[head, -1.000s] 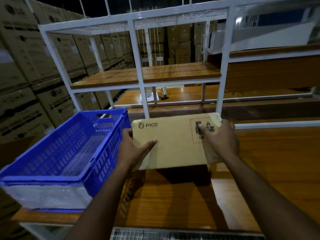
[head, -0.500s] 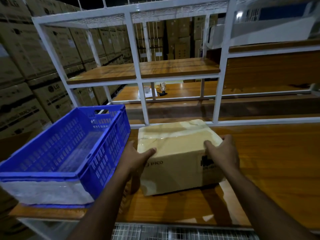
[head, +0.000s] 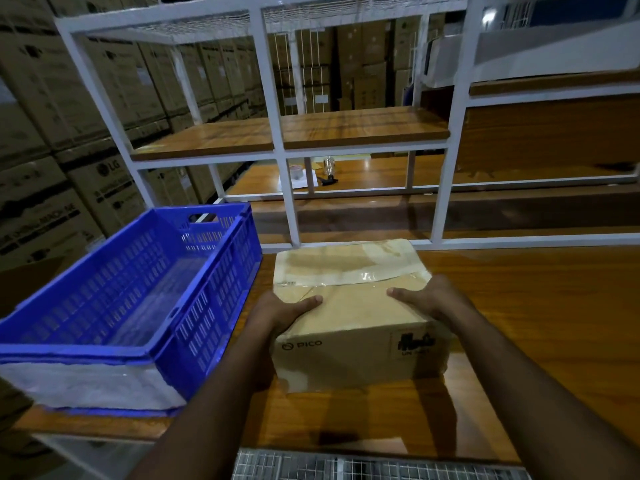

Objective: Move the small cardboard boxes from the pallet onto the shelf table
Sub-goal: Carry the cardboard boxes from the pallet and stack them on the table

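Note:
A small brown cardboard box (head: 356,327) printed PICO, its top sealed with clear tape, rests on the wooden shelf table (head: 540,323) just right of a blue crate. My left hand (head: 280,315) grips the box's near left top corner, thumb across the top and fingers down the side. My right hand (head: 429,297) grips the near right top edge in the same way. The box stands flat with its printed face toward me. The pallet is out of view.
A blue slotted plastic crate (head: 114,299) stands at the table's left, close against the box. The white metal shelf frame (head: 289,188) rises right behind the box, with a wooden upper shelf (head: 287,133). Stacked large cartons (head: 52,140) fill the left background.
The box came down from a tilted, lifted position onto the table and now lies flat. Both hands slid from its sides to its near top corners.

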A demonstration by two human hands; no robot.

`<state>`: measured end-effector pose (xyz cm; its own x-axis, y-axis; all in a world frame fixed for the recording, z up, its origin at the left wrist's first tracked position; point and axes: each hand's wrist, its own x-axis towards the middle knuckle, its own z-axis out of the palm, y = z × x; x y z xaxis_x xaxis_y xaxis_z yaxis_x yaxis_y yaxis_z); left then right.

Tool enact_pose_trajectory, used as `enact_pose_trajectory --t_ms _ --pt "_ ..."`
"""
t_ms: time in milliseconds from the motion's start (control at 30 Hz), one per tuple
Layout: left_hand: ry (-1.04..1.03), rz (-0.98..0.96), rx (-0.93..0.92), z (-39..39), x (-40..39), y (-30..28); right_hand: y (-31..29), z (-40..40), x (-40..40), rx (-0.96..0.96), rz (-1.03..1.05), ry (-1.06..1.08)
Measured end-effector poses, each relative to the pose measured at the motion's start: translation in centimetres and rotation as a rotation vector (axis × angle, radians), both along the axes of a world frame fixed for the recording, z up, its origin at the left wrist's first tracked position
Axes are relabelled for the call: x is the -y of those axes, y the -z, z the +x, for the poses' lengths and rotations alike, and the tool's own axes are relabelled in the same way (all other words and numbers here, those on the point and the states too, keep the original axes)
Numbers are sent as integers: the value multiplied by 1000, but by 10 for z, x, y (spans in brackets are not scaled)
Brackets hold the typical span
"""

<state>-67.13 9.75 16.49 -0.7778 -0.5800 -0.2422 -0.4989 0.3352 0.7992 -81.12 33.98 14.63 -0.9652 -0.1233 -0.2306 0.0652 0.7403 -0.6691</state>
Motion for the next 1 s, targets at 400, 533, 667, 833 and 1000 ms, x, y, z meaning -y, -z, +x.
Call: enact_pose_trajectory --t_ms 400,533,667,833,1000 --pt "41 -1 -47 1 0 -1 10 -6 -4 -9 -171 -56" --pt "75 -25 -14 9 -1 -4 3 6 -8 31 -97 -61" --pt "128 -41 127 25 4 5 1 31 -29 50 -11 -144" --pt "134 -20 233 31 10 5 -9 38 -40 142 -74 -150" --pt "28 14 135 14 8 -2 -6 9 -9 36 54 -12"
